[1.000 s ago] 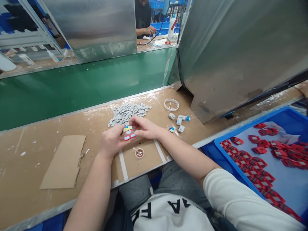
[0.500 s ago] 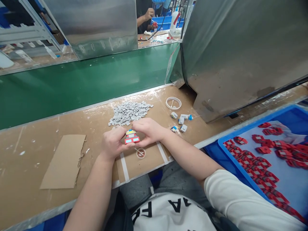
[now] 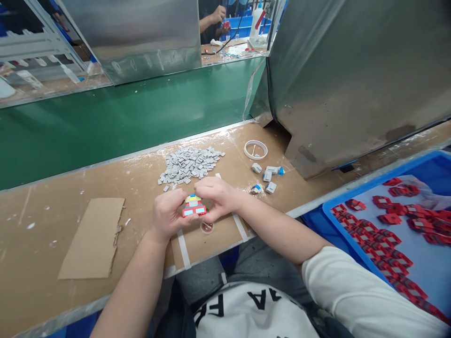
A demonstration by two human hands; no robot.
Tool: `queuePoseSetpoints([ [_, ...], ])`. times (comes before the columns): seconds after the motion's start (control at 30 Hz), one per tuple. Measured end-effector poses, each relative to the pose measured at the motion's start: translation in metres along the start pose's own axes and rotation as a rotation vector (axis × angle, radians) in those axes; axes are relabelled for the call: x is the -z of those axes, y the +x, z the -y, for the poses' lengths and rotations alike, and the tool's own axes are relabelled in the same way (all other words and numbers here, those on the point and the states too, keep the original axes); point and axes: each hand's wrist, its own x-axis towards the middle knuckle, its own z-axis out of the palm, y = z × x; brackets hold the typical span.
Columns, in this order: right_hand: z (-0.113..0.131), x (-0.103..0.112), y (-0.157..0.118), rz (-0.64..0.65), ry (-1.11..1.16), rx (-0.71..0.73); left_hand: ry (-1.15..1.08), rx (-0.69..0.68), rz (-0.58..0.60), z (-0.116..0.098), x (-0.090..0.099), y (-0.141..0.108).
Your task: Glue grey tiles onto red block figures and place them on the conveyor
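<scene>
Between my two hands is a small red plastic toy piece [image 3: 194, 208] with grey, yellow and blue parts and two pale windows. My left hand [image 3: 168, 209] pinches its left side, thumb along the lower edge. On the other side, my right hand [image 3: 219, 197] has its fingers closed on the piece's right edge. Just below the hands, a small round dish [image 3: 207, 227] with a thin stick in it sits on the table. A heap of small grey plastic parts [image 3: 190, 164] lies beyond my hands.
A roll of white tape [image 3: 255, 150] and several grey and blue pieces [image 3: 270, 188] lie to the right. A blue bin [image 3: 327, 206] at far right holds many red pieces. Cardboard [image 3: 92, 239] lies left. Behind a green partition [image 3: 134, 112], a co-worker's hand [image 3: 218, 15] is visible.
Both hands, still gripping the red piece, have come slightly lower and nearer to me. The piece now partly overlaps the view of the dish. The view has shifted slightly.
</scene>
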Motion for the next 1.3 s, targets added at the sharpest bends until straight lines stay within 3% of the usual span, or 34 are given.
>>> queuePoseSetpoints([
  [0.17,-0.002,-0.003,-0.001,-0.038,0.030,0.070,0.023,-0.046,0.002,-0.001,0.000,-0.001],
  [0.3,-0.007,-0.007,-0.002,-0.056,0.051,0.043,0.031,0.006,0.009,0.002,-0.001,-0.004],
  [0.5,-0.018,-0.013,-0.003,-0.100,0.140,-0.058,-0.101,0.218,0.039,0.016,-0.008,-0.005],
  [0.7,-0.023,-0.023,-0.002,-0.144,0.184,-0.211,-0.392,0.458,0.064,0.022,-0.018,-0.003],
  [0.9,-0.040,-0.042,-0.008,-0.156,0.178,-0.350,-0.314,0.452,0.002,0.027,-0.027,-0.004],
  [1.07,-0.050,-0.048,-0.015,-0.111,0.226,-0.368,-0.337,0.454,-0.012,0.029,-0.030,-0.008],
  [1.3,-0.049,-0.051,-0.016,-0.193,0.219,-0.375,-0.428,0.473,-0.006,0.031,-0.034,-0.008],
])
